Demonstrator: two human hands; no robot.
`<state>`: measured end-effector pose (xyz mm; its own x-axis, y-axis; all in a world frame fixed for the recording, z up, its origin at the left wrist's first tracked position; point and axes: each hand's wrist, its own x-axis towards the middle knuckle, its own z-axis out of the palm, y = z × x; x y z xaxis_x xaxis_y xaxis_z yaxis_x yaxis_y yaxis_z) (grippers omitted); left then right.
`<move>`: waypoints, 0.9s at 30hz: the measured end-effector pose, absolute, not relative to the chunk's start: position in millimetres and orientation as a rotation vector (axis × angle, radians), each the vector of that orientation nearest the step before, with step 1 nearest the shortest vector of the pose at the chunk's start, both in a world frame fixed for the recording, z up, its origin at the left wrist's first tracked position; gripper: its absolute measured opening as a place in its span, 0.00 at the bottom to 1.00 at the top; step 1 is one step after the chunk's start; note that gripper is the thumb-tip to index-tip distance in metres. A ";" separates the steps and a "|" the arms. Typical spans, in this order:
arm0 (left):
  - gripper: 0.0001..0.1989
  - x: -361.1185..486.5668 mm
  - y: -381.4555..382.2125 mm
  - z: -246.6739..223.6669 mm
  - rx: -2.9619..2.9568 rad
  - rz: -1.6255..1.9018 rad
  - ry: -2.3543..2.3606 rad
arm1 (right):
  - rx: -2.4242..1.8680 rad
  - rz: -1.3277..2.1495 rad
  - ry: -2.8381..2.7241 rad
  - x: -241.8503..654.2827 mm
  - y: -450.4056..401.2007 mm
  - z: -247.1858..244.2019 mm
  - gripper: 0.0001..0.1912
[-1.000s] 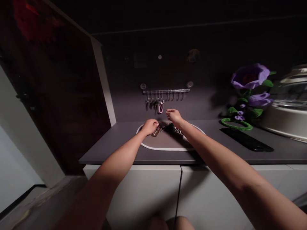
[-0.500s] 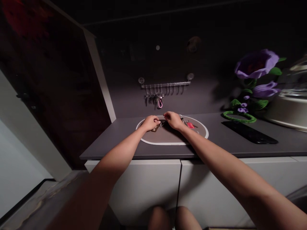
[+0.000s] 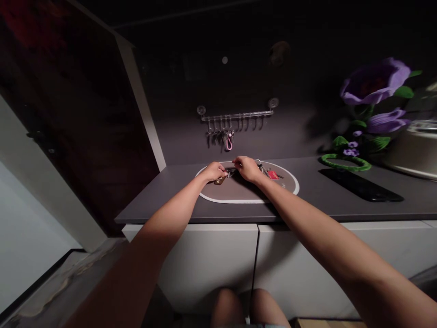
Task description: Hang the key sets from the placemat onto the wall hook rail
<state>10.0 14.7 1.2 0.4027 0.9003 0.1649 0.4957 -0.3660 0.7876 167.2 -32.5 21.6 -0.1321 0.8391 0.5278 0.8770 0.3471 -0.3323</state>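
Observation:
An oval brown mat with a white rim [image 3: 225,201] lies on the dark counter. Over its left part my left hand [image 3: 215,171] is closed, its fingertips pinching at small metal keys [image 3: 231,172]. A brass-coloured piece [image 3: 219,181] shows just below those fingers. My right hand [image 3: 246,167] is beside it to the right, fingers bent together and turned toward the keys; whatever they grip is hidden. Right of that hand, more keys [image 3: 262,169] and a red tag [image 3: 273,175] rest on the mat.
On the wall, a clear hook rail [image 3: 239,116] carries several keys and a pink loop [image 3: 228,142]. To the right are a black phone [image 3: 360,185], a green ring [image 3: 345,162], purple flowers [image 3: 377,84] and a pale rounded object [image 3: 414,148]. White cabinet doors [image 3: 208,259] are below.
The view has shifted slightly, so the rail and counter appear a little higher. Both hands stay almost in place, and the brass-coloured piece beneath my left fingers has tilted slightly.

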 end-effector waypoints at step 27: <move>0.07 -4.0 6.6 29.7 1.230 0.908 0.667 | -1.405 -0.150 -2.026 161.8 -36.5 22.7 0.10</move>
